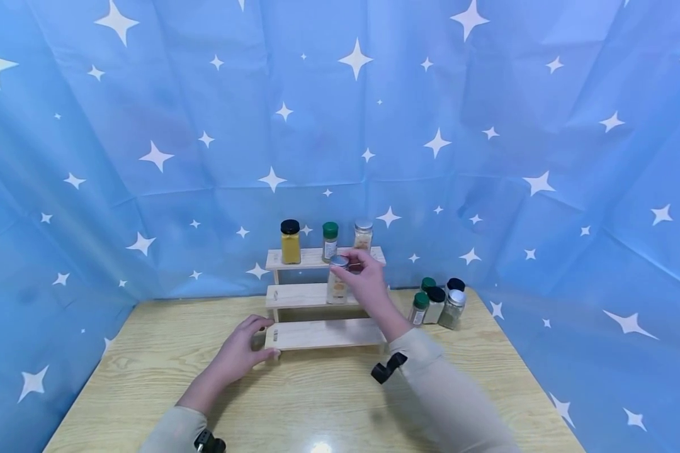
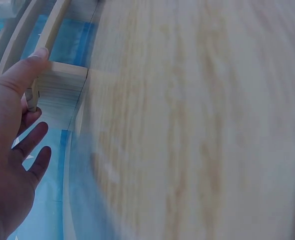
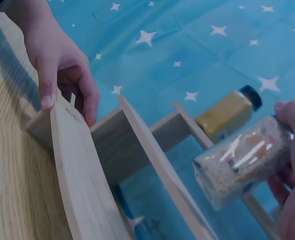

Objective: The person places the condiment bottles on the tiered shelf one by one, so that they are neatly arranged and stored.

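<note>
A three-tier wooden spice rack [image 1: 323, 335] stands on the table. My left hand [image 1: 239, 353] pinches the left end of its lowest shelf, thumb at the front edge and fingers at the back. My right hand [image 1: 369, 284] holds a clear glass jar [image 1: 337, 292] by its silver lid, at the middle shelf [image 1: 297, 294]. Pale grains with orange bits fill this jar, plain in the right wrist view; whether its base touches the shelf I cannot tell. Along the top shelf stand a yellow spice jar [image 1: 291, 244] with a black lid, a green-lidded jar [image 1: 330, 238] and a silver-lidded jar [image 1: 363, 234].
Right of the rack, several more spice jars cluster on the table, among them a green-lidded one [image 1: 419, 309], a black-lidded one [image 1: 434, 306] and a silver-lidded one [image 1: 452, 311]. A blue cloth [image 1: 204, 207] with white stars hangs behind and beside the wooden table [image 1: 317, 402].
</note>
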`<state>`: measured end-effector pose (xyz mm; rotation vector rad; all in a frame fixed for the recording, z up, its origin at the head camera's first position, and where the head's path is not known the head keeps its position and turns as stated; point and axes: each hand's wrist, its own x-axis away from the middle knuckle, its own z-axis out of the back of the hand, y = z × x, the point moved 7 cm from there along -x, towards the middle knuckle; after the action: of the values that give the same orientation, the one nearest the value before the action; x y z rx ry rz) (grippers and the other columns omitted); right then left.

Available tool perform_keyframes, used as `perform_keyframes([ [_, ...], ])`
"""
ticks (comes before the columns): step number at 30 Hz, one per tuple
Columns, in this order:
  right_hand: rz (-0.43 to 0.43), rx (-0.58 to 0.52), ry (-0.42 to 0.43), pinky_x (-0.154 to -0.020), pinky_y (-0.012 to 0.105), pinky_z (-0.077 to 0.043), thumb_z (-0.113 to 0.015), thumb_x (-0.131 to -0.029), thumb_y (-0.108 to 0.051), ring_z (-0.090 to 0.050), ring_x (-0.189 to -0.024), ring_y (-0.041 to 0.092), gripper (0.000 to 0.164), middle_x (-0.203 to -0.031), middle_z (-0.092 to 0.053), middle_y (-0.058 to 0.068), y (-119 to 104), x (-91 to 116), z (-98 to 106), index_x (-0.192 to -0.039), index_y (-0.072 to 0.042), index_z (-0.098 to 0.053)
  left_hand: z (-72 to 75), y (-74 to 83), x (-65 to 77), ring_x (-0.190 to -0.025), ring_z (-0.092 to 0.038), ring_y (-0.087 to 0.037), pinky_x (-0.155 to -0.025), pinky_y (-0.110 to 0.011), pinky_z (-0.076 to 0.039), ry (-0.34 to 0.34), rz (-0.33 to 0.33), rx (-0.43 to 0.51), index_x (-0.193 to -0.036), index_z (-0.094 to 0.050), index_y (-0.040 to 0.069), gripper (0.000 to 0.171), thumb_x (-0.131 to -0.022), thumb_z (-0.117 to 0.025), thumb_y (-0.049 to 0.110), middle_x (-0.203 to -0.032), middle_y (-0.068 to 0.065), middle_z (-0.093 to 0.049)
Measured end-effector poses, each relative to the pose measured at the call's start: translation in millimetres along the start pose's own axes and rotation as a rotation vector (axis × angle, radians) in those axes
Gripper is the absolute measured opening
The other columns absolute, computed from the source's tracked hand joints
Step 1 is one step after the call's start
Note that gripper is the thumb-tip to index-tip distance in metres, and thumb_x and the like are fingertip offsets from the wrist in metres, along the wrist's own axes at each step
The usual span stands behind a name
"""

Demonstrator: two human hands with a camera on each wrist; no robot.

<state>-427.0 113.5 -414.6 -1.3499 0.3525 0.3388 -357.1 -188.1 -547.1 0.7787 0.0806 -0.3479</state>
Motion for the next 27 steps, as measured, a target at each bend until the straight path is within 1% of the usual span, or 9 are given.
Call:
perform_keyframes([
  [3, 0.019, -0.001, -0.023, -0.094, 0.031, -0.063, -0.091, -0.096, -0.024, -0.069, -0.11, 0.025, 0.035, -0.123, -0.072, 0.006, -0.9, -2.5, -14.4, -0.126, -0.013, -0.077, -0.2, 0.0, 0.0, -0.138, -0.06, -0.036, -0.113, -0.059, -0.054, 0.001, -0.001, 0.0, -0.155, -0.062, 0.012, 0.07, -0.095, -0.092, 0.033, -0.148, -0.007, -0.061],
  [6, 0.042, 0.004, -0.038, -0.094, 0.032, -0.063, -0.09, -0.097, -0.025, -0.068, -0.11, 0.024, 0.036, -0.123, -0.07, 0.004, -2.5, -3.8, -28.2, -0.128, -0.012, -0.076, -0.3, -0.8, -1.0, -0.138, -0.06, -0.036, -0.114, -0.059, -0.054, 0.004, -0.003, -0.004, -0.155, -0.062, 0.012, 0.07, -0.095, -0.091, 0.033, -0.148, -0.007, -0.061],
  [9, 0.031, -0.007, -0.053, -0.094, 0.034, -0.063, -0.09, -0.097, -0.027, -0.068, -0.11, 0.023, 0.038, -0.122, -0.07, 0.003, -3.3, -4.3, -42.2, -0.129, -0.012, -0.076, -0.7, -2.2, -2.2, -0.139, -0.06, -0.036, -0.115, -0.06, -0.053, 0.006, -0.006, -0.006, -0.155, -0.063, 0.013, 0.07, -0.095, -0.092, 0.034, -0.149, -0.007, -0.061],
  [11, 0.019, -0.021, -0.064, -0.094, 0.035, -0.063, -0.09, -0.097, -0.027, -0.067, -0.11, 0.023, 0.041, -0.123, -0.07, 0.004, -3.2, -5.5, -52.0, -0.131, -0.009, -0.075, -0.6, -3.2, -2.6, -0.139, -0.06, -0.036, -0.115, -0.06, -0.053, 0.007, -0.006, -0.007, -0.154, -0.063, 0.013, 0.07, -0.095, -0.092, 0.035, -0.149, -0.006, -0.061],
  [16, 0.005, -0.06, -0.084, -0.095, 0.035, -0.063, -0.09, -0.097, -0.023, -0.067, -0.112, 0.023, 0.044, -0.124, -0.069, 0.005, -4.4, -7.0, -72.6, -0.133, -0.006, -0.074, -0.1, -3.2, -2.1, -0.14, -0.059, -0.036, -0.115, -0.06, -0.053, -0.002, 0.005, -0.006, -0.155, -0.062, 0.014, 0.071, -0.095, -0.092, 0.035, -0.15, -0.006, -0.061],
  [20, 0.008, -0.082, -0.083, -0.098, 0.035, -0.063, -0.09, -0.096, -0.02, -0.068, -0.114, 0.021, 0.038, -0.126, -0.07, 0.001, -4.3, -5.0, -85.0, -0.13, -0.011, -0.075, 0.4, -3.1, -2.0, -0.141, -0.059, -0.037, -0.115, -0.061, -0.053, -0.007, 0.009, 0.004, -0.156, -0.062, 0.014, 0.071, -0.094, -0.092, 0.035, -0.149, -0.006, -0.061],
  [22, 0.016, -0.102, -0.08, -0.101, 0.037, -0.063, -0.09, -0.096, -0.018, -0.069, -0.117, 0.021, 0.037, -0.129, -0.07, 0.001, -3.8, -3.9, -90.3, -0.13, -0.011, -0.076, 0.5, -3.6, -2.3, -0.141, -0.059, -0.037, -0.115, -0.061, -0.053, -0.003, 0.007, 0.004, -0.155, -0.062, 0.014, 0.071, -0.094, -0.092, 0.035, -0.149, -0.006, -0.061],
  [27, 0.043, -0.135, -0.072, -0.106, 0.047, -0.061, -0.09, -0.096, -0.017, -0.069, -0.12, 0.023, 0.037, -0.133, -0.069, 0.001, -3.0, -2.0, -100.0, -0.13, -0.011, -0.076, 0.0, -4.0, -3.0, -0.141, -0.059, -0.036, -0.115, -0.059, -0.052, 0.001, 0.006, -0.002, -0.155, -0.063, 0.015, 0.071, -0.094, -0.092, 0.036, -0.149, -0.005, -0.061],
])
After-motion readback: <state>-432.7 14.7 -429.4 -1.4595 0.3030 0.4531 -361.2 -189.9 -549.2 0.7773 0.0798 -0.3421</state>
